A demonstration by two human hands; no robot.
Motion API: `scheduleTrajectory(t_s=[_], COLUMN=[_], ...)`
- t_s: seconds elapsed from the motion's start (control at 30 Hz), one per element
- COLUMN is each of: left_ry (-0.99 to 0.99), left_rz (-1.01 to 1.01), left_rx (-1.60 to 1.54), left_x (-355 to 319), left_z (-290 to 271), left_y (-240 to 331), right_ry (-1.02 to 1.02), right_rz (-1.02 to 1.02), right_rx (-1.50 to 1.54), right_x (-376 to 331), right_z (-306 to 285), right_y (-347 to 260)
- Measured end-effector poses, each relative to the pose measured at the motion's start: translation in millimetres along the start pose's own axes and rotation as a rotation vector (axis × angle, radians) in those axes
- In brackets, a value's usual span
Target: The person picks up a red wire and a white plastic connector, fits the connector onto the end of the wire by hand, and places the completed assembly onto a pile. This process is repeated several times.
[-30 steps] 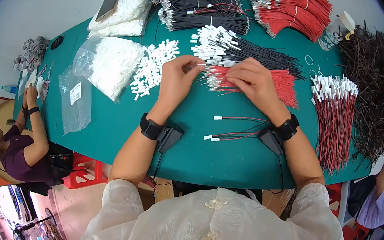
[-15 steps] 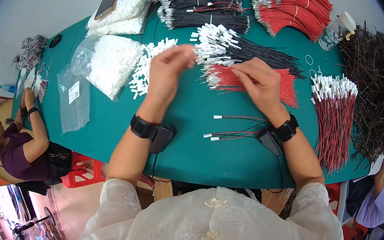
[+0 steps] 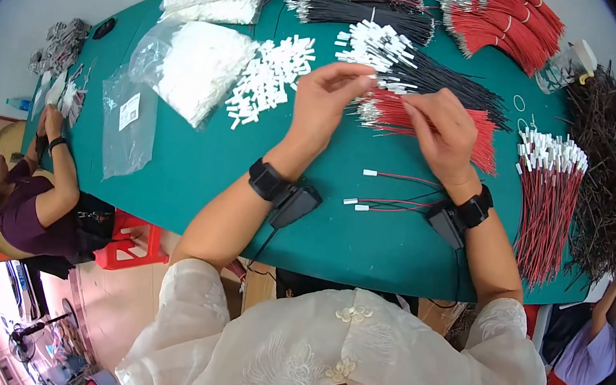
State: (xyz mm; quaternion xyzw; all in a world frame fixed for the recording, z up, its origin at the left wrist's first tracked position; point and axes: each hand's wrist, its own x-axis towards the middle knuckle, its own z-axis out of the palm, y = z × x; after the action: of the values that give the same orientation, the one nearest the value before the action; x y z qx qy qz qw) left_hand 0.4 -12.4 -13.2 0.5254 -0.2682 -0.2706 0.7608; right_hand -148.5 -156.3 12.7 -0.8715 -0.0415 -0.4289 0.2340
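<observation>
1. The red wire bundle point(image 3: 439, 125) lies flat on the green bench point(image 3: 195, 171), right in front of the person, stripped ends pointing left. Both hands are working at that end, so it looks like it's parked there for easy picking.
2. Left hand point(image 3: 324, 102) is raised over the bundle's stripped tips, fingers curled in with the grip pinching something small and white, probably a white connector housing point(image 3: 368, 79). It's too tiny to be sure.
3. Right hand point(image 3: 442, 132) rests palm down on the red wires, fingers pressed together at the tips as if isolating 1 wire. Can't tell if it's actually gripping one.
4. Just left of the hands there's a loose heap of white connector housings point(image 3: 270, 78), within short reach of the left hand, which makes sense for feeding parts.
5. Near the bench edge, between the 2 wrists, lie a few finished red leads with white plugs point(image 3: 393, 191), set apart from the raw stock.
6. Further out: black wire bundles point(image 3: 377, 8) at the back, a clear bag of white parts point(image 3: 196, 71) on the left, and a fan of red leads with white ends point(image 3: 546, 191) on the right.
7. Both wrists carry black wrist straps point(image 3: 267, 180) with small boxes attached.
8. Another person point(image 3: 24, 188) sits at the bench's left end.
</observation>
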Motion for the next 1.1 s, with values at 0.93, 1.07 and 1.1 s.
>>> scheduleTrajectory(t_s=[0.93,1.07,1.1], left_ry=[-0.122,-0.058,-0.025], left_rz=[-0.095,-0.144,-0.174], left_rx=[0.074,-0.075,-0.136], left_x=[-4.9,-1.2,0.9], left_z=[5.4,3.0,3.6], left_y=[0.0,3.2,4.5], right_ry=[-0.002,-0.215,-0.215], right_rz=[0.022,0.056,0.052], right_rx=[0.034,0.243,0.245], right_x=[-4.2,11.3,11.8], right_z=[5.4,-2.5,-0.4], right_y=[9.2,-21.7,-28.6])
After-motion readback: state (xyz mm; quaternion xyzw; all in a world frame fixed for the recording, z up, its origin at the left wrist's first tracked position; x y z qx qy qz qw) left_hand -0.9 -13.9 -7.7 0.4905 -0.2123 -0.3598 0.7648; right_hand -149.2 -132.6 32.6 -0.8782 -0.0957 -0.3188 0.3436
